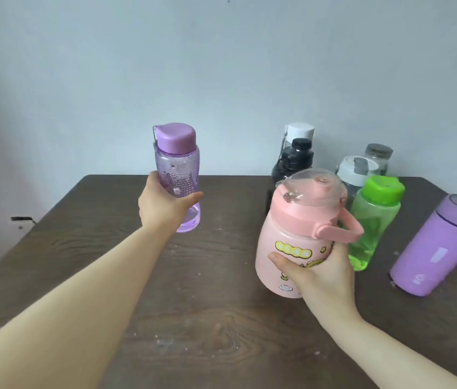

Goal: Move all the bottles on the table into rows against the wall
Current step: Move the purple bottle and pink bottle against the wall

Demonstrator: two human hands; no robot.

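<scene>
Left hand [165, 204] wrapped closed around the lower body of a clear purple bottle [177, 175], upright, left of the pink bottle [297, 237] and nearer the wall [221, 66]. Right hand [320, 272] clasped shut around the pink bottle's lower half, tilted slightly over the dark wooden table [165, 304]. Behind the pink bottle: black bottle [296, 157], white-capped bottle [299, 131]. Right of it: grey-lidded bottle [356, 169], glass jar [379, 155], green bottle [376, 217], purple tumbler [440, 245].
</scene>
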